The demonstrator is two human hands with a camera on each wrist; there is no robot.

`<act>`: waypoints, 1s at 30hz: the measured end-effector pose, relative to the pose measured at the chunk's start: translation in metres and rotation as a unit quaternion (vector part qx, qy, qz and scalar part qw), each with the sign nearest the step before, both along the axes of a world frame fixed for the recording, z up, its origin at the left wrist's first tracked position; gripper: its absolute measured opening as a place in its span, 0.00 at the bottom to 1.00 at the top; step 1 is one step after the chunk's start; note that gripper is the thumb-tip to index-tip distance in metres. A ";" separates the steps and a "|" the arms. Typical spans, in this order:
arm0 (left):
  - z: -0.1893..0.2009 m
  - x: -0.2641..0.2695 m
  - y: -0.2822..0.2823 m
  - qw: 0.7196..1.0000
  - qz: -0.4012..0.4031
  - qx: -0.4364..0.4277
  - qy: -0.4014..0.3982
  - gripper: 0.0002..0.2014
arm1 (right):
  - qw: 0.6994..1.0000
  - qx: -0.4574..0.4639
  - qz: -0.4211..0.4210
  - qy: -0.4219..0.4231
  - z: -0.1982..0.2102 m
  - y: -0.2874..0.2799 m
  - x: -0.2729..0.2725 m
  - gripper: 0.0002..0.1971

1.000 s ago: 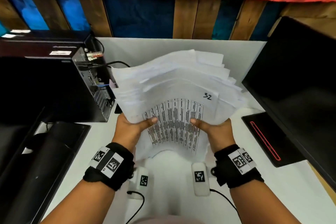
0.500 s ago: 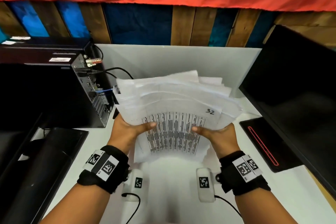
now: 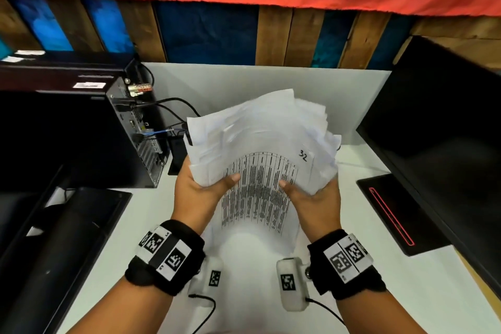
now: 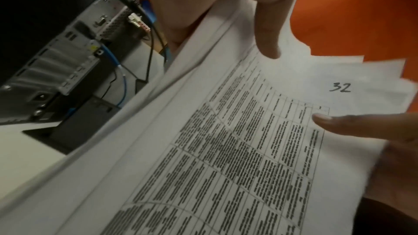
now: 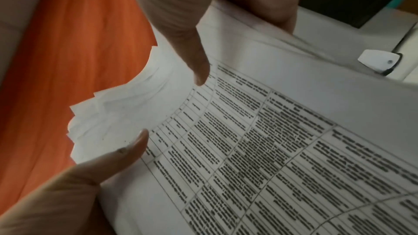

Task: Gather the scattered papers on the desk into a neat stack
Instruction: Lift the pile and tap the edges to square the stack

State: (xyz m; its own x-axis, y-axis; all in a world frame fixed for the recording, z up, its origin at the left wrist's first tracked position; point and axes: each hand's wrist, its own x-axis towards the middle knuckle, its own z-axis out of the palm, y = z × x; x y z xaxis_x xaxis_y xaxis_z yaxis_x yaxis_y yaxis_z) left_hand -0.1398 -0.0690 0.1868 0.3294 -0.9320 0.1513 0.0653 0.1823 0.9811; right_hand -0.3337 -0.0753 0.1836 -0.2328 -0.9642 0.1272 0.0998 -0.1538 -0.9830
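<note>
A thick sheaf of white papers [image 3: 260, 149] stands tilted above the white desk [image 3: 366, 293], its top sheet a printed table marked "32". My left hand [image 3: 200, 190] grips its left edge, thumb on the printed face and fingers hidden behind. My right hand [image 3: 311, 195] grips the right edge the same way. The far ends of the sheets fan out unevenly. In the left wrist view my left thumb [image 4: 269, 38] presses the top sheet [image 4: 226, 149], and the right thumb [image 4: 353, 126] comes in from the side. In the right wrist view both thumbs lie on the papers [image 5: 271, 149].
A black computer tower [image 3: 81, 130] with cables [image 3: 173, 106] stands close to the left. A dark monitor [image 3: 439, 144] and its base with a red line [image 3: 393, 214] are on the right. Another black device [image 3: 67, 238] lies at lower left. A white partition [image 3: 271, 78] closes the back.
The hands have come closer together, squeezing the wide fan of sheets into a narrower, more upright bundle. Both hands keep their hold.
</note>
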 end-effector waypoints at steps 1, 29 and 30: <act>-0.001 0.002 0.000 1.000 -0.007 0.009 0.009 0.36 | 1.000 -0.014 -0.016 0.004 0.001 0.000 -0.001 0.43; 0.021 0.003 -0.006 0.991 0.014 -0.084 0.105 0.35 | 0.920 -0.190 -0.128 0.319 0.019 0.004 -0.004 0.24; 0.022 0.002 -0.005 0.991 0.016 -0.088 0.103 0.35 | 0.922 -0.185 -0.130 0.315 0.018 0.004 -0.005 0.23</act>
State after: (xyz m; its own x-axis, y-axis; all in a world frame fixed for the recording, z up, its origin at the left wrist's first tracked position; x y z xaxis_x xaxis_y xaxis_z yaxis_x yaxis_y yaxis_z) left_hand -0.1379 -0.0740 0.2087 0.4002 -0.8852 0.2374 0.2528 0.3556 0.8998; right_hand -0.3388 -0.0716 0.2018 -0.2178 -0.7495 0.6251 -0.5608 -0.4281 -0.7087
